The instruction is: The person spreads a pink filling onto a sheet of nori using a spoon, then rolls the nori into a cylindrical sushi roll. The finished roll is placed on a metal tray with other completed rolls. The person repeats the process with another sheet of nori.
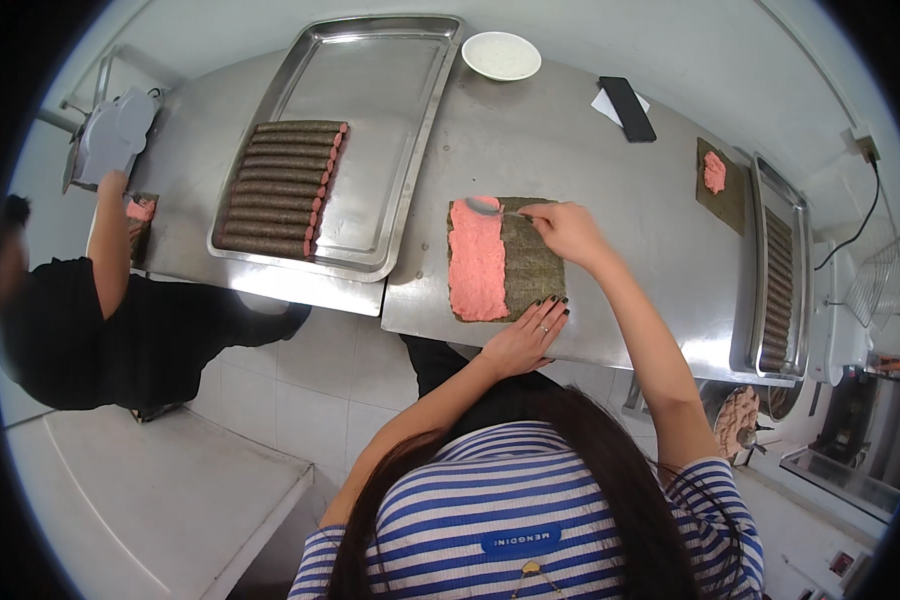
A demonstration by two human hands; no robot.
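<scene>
The person's right hand (567,232) has its grip closed on a spoon (490,207), whose bowl rests on the far end of a strip of pink paste (477,260) spread over the left half of a dark seaweed sheet (530,265). The left hand (526,338) lies flat and open, holding nothing, its fingertips pinning the sheet's near edge.

The sheet looks thin, so a hard drag of the spoon could likely tear or wrinkle it, and if the left fingertips lift, the sheet may slide with the spoon. Its near edge sits close to the table (620,190) edge, so paste pushed toward the body could go over onto the floor.

To the left, just across a seam in the table, a steel tray (390,120) holds a row of finished rolls (280,185), with bare tray beside them. Far of the sheet the table lies open up to a white bowl (501,55) and a black phone (627,108). On the right, another sheet with a dab of paste (715,172) and a second tray (770,290) stand well apart. Another person (100,300) works at the far left end
</scene>
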